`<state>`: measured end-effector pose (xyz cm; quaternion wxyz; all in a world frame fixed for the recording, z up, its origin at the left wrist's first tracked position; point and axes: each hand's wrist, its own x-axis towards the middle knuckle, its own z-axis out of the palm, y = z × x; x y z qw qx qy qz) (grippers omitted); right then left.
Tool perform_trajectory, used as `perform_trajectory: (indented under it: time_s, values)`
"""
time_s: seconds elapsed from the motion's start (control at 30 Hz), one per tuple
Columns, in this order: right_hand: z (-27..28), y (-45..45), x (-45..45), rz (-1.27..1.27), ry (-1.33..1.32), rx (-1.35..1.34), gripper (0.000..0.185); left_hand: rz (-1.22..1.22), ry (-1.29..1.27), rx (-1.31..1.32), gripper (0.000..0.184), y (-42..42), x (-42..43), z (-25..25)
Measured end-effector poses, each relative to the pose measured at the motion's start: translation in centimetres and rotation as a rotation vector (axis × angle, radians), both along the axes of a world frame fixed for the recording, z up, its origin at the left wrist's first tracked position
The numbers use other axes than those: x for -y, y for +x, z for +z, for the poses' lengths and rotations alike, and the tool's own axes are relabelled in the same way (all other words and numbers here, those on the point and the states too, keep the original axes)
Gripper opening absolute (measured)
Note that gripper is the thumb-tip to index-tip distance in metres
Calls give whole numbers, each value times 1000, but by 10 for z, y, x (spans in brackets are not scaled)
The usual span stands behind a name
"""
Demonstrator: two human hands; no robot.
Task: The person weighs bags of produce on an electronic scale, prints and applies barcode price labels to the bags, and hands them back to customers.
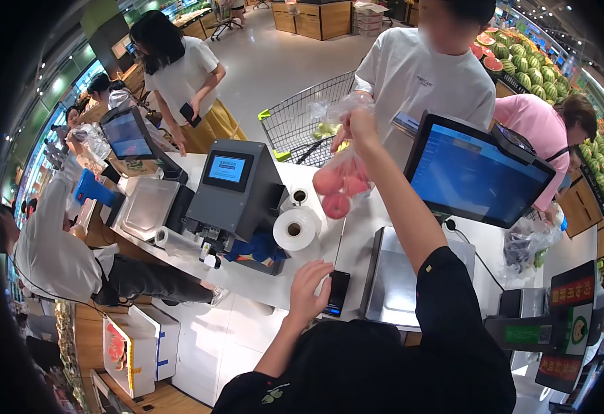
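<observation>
My right hand (360, 127) is stretched out over the counter, its fingers closed on the gathered top of a clear plastic bag. Inside the bag hang several round red fruits (336, 186) that look like apples. The hand of a person across the counter is close beside the bag's top; whether it also grips the bag I cannot tell. Lower down, my left hand (309, 290) has its fingers extended and holds nothing. It is at the counter's near edge, next to a black phone (336, 293) lying there.
Right of the phone is a metal weighing scale (391, 276), under a large touch screen (478, 172). Left of the bag stand plastic bag rolls (296, 231) and a grey machine (236, 186). A shopping cart (305, 114) is beyond the counter (267, 279). Several people are around.
</observation>
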<state>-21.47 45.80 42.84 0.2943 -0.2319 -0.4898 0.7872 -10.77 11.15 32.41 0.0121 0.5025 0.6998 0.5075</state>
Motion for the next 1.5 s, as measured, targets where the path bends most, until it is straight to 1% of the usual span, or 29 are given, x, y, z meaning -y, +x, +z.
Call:
perform_trajectory:
  time_s: [0.03, 0.1, 0.13, 0.3, 0.33, 0.37, 0.4, 0.47, 0.53, 0.57, 0.63, 0.7, 0.73, 0.77, 0.8, 0.83, 0.87, 0.9, 0.97, 1.0, 1.03, 1.13, 1.2, 1.23, 1.3, 1.37, 1.4, 1.43, 1.5]
  values:
    - [-8, -9, -8, -8, -24, 0, 18, -1, -5, -2, 25, 0, 5, 0]
    - [-17, -24, -16, -357, 248, 75, 17, 11, -42, -40, 25, -2, 16, 1]
    - [-20, -27, -18, -359, 248, 76, 17, 20, -55, -62, 24, -4, 21, -2]
    - [-24, -48, -17, -612, 404, 149, 19, 7, -103, -96, 22, -10, 41, -10]
    - [-21, -49, -14, -682, 485, 53, 16, -8, -114, -88, 22, -11, 44, -11]
    - [-32, -59, -31, -666, 487, 40, 16, 11, -110, -94, 22, -12, 47, -11]
    - [-61, -79, -66, -709, 502, -19, 26, 3, -121, -72, 22, -11, 49, -11]
    - [-57, -83, -75, -736, 522, -82, 46, 5, -127, -45, 19, -10, 51, -13]
    - [-7, -43, -36, -520, 613, 190, 50, 19, -108, -17, 18, -10, 49, -17]
    - [-8, -39, -30, -497, 616, 178, 50, 15, -96, 8, 16, -10, 50, -18]
    - [-6, -37, -17, -527, 1060, 55, 57, 11, -81, 0, 15, -9, 47, -18]
    - [-8, -29, 12, -493, 1118, -174, 55, 7, -59, -25, 13, -7, 42, -18]
    - [-5, -13, 42, -253, 928, -279, 54, -9, -88, 50, 7, -3, 40, -20]
    - [-6, 16, 74, -175, 955, -113, 53, -28, -116, 125, 7, 0, 39, -20]
    - [-3, 44, 103, -37, 1007, -61, 46, -12, -182, 228, 11, 3, 39, -19]
    - [-35, 65, 117, 84, 1060, 32, 39, -1, -247, 334, 14, 6, 37, -18]
    - [-23, 97, 148, 251, 965, -30, 34, 9, -225, 387, 17, 10, 33, -18]
    - [-29, 122, 167, 389, 896, -63, 33, 50, -146, 284, 17, 13, 28, -30]
    - [-51, 163, 194, 488, 785, -72, 29, 59, -146, 494, 14, 23, 19, -30]
    - [-72, 184, 201, 550, 540, 45, 29, 44, -103, 547, 12, 29, 12, -22]
    - [-92, 203, 209, 604, 289, 158, 29, 33, -138, 618, 12, 32, 6, -31]
    - [-122, 249, 230, 293, 244, 62, 35, -12, -78, 576, 13, 54, -20, -35]
    - [-133, 276, 224, 241, 200, 100, 35, -197, -78, 704, 15, 74, -33, -39]
    - [-133, 293, 222, 198, 151, 138, 35, -258, -97, 708, 15, 83, -38, -32]
    - [-119, 316, 217, 165, 194, 213, 34, -288, -187, 616, 20, 103, -44, -15]
    - [-110, 335, 219, 117, 147, 185, 34, -375, -129, 732, 28, 119, -50, -17]
    - [-113, 344, 221, 5, 133, 198, 34, -456, -165, 871, 29, 121, -49, -26]
    - [-120, 352, 225, 36, 79, 184, 34, -523, -219, 1008, 31, 122, -46, -35]
    - [-129, 363, 237, 71, -18, 154, 36, -700, -229, 1158, 32, 119, -40, -33]
